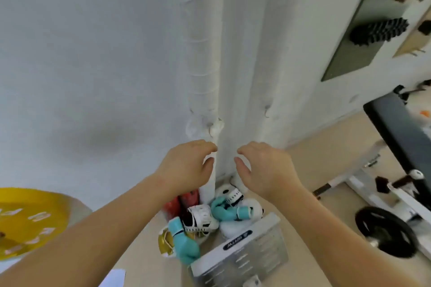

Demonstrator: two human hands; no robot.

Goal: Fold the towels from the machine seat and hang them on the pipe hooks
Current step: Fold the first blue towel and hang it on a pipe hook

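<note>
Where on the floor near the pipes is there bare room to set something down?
The beige floor lies bare between the wrapped pipes and the bench frame, right of the right hand. Straight below the pipes it is crowded: boxing gloves piled against a white crate.

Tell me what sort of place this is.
Probably a small gym or home workout room: a pile of boxing gloves, a black weight plate and a padded bench.
</note>
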